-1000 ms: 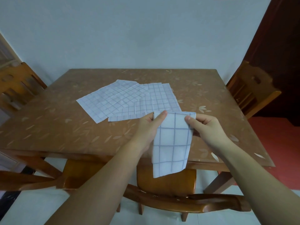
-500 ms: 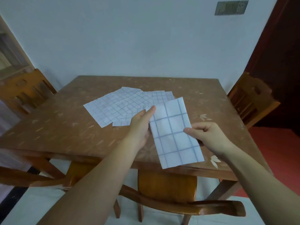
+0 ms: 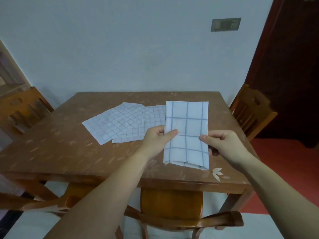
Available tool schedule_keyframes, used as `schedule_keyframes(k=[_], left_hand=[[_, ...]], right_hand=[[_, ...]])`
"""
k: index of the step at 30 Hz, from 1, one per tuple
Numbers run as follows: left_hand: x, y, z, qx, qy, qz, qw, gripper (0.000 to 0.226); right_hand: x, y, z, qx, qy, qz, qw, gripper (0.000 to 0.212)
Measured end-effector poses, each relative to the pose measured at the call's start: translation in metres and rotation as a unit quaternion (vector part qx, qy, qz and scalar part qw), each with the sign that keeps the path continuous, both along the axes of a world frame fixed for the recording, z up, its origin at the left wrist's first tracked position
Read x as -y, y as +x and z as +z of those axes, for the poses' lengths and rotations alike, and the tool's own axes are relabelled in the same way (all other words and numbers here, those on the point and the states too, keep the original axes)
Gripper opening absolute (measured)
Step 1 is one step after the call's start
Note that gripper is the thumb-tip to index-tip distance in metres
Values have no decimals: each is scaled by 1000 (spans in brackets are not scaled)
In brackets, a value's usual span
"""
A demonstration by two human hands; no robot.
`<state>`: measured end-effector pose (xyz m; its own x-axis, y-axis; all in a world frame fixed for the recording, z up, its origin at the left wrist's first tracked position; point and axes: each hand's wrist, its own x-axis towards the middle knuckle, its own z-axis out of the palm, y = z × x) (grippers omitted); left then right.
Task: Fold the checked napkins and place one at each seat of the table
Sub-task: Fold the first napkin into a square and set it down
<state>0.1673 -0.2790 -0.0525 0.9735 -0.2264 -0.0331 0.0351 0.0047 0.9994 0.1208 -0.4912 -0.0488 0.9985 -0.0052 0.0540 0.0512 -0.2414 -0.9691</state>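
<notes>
We stood at the near edge of a square brown wooden worktop (image 3: 57,152) inlaid with pale leaf shapes, set against a pale blue wall (image 3: 120,49). A dark doorway (image 3: 293,66) opened on the right, with red floor (image 3: 284,169) below it. Wooden chairs stood at three sides: one at the left (image 3: 22,109), one at the right (image 3: 252,112), and one tucked under the near edge (image 3: 172,204) just below our arms. On the worktop, left of centre, lay a loose spread of unfolded checked napkins (image 3: 120,121), overlapping one another at different angles, white with fine blue lines. We held a folded checked napkin (image 3: 187,125) upright above the right half of the worktop, a tall narrow rectangle whose layered ends showed along its lower edge; its top edge reached in front of the far part of the worktop and its left side overlapped our view of the spread. Our left hand (image 3: 158,140) had its grip closed on the napkin's left edge, thumb across the front and fingers behind. Our right hand (image 3: 222,144) pinched the right edge at about the same height, thumb tip on the front, fingers curled behind. A switch plate (image 3: 225,24) sat high on the wall to the right.
</notes>
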Motion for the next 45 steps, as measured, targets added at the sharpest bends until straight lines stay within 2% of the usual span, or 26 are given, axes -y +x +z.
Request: schedule_keyframes(k=[5,9,13,17,21,25,28,30,32,35,39,45], left_hand=[[2,-11,3,-29,22,-71,997,17],[3,-15,4,-36,36,-99,994,13],[3,-18,5,-36,55,-121,990,16],[3,-19,4,-36,72,-123,989,18],[0,-19,5,-48,75,-127,988,13],[-4,-21,4,-50,72,-126,988,9],[-4,-20,2,-45,38,-98,993,17],[-5,-19,1,-35,18,-74,996,18],[-6,-18,0,-28,12,-55,998,16],[-10,-16,-2,-25,0,-44,999,16],[-10,-15,-3,-14,-7,-40,999,17],[-12,-13,-11,-80,-18,-104,991,18]], right_hand=[[11,-1,6,5,48,-27,999,32],[22,8,17,2,75,-70,995,32],[27,8,22,-27,9,-52,998,30],[27,7,18,7,-12,-93,996,23],[20,5,11,23,-9,-112,993,40],[13,4,13,30,-11,-115,993,43],[9,0,14,-68,38,-31,996,52],[6,-5,11,-141,-10,74,987,55],[4,-9,7,-166,-42,138,976,36],[5,-8,4,-149,-18,134,980,20],[6,-5,-1,-131,7,121,984,21],[14,-7,-7,-160,62,129,977,30]])
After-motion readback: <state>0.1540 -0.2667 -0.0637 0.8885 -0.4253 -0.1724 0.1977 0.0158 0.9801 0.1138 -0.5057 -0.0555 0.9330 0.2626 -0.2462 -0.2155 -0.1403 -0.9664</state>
